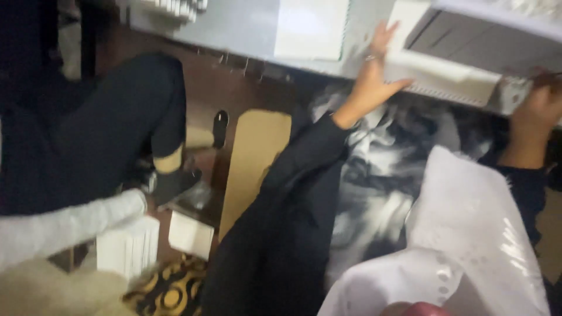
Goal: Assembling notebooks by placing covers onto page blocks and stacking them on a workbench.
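My left hand [373, 69], in a black sleeve and wearing a ring, presses with spread fingers against the left end of a long white box [445, 73], thumb under its edge. My right hand [537, 111] grips the box's right end; its fingers are blurred. The box is tilted and held between both hands above my lap.
A white perforated sheet [468, 234] lies over my lap on black-and-white marbled fabric [374, 175]. Another person sits at the left: black trousers [117, 117], grey sleeve [58, 228]. Nearby are white stacks [129, 246], a tan board [254, 158], a yellow-black rug [170, 289] and a grey surface [234, 23].
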